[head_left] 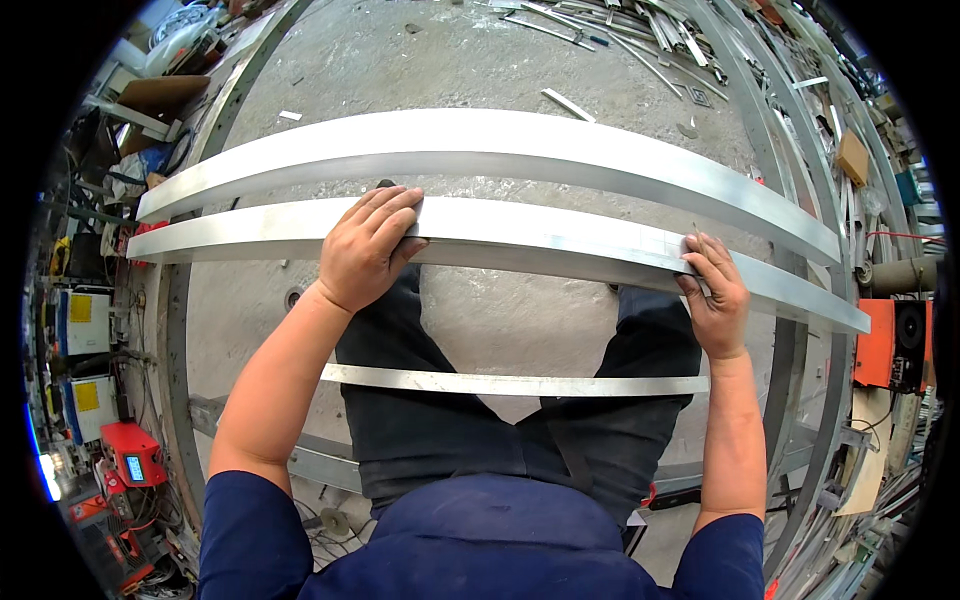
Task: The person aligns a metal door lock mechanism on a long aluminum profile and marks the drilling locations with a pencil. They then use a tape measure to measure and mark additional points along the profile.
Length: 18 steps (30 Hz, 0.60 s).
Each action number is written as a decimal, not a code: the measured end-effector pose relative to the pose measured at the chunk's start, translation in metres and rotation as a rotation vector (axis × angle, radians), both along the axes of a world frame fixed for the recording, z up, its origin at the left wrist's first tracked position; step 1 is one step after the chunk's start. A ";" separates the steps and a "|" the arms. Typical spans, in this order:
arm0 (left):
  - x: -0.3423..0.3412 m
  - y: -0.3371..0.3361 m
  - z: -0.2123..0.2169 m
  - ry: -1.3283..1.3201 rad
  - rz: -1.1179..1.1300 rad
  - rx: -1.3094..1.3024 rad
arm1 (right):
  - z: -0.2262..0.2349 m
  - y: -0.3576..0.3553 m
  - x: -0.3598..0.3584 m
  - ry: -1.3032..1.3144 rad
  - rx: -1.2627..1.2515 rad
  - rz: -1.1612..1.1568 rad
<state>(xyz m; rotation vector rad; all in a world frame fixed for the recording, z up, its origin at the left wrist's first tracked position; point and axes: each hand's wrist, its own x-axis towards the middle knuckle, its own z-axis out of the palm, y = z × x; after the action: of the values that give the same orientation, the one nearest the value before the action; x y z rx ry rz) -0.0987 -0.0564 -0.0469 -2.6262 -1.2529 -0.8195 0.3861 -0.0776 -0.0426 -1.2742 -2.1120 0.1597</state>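
Note:
Two long silvery metal bars lie crosswise in front of me, bowed by the lens: a far bar (pixel 480 135) and a near bar (pixel 520 225). My left hand (pixel 368 248) is closed over the near bar left of its middle, fingers on its top face and thumb at the near side. A small dark thing shows by those fingers, too hidden to name. Farther right, my right hand (pixel 716 295) grips the same bar, fingertips on top and thumb at the near edge. Faint lines mark the bar's top beside the right fingertips. A thin strip (pixel 515 384) crosses above my thighs.
Metal frame rails run along the left (pixel 172 350) and right (pixel 790 370). Scrap metal pieces (pixel 640 35) litter the far concrete floor (pixel 400 70). A red device with a screen (pixel 133 455) stands at lower left, an orange-and-black machine (pixel 893 343) at right.

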 end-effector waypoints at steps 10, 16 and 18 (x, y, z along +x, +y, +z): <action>0.001 -0.002 -0.004 0.014 0.017 0.029 | 0.003 0.001 -0.004 0.002 0.036 0.008; 0.003 -0.001 -0.003 0.020 0.002 0.025 | 0.004 -0.001 -0.003 -0.033 0.066 -0.007; 0.002 -0.001 -0.003 0.028 0.002 0.024 | 0.003 -0.001 -0.004 -0.035 0.059 -0.008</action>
<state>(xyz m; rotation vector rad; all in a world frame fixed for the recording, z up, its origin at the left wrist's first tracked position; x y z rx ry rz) -0.0965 -0.0575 -0.0499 -2.6074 -1.2307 -0.7901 0.3820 -0.0781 -0.0398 -1.2596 -2.1253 0.0713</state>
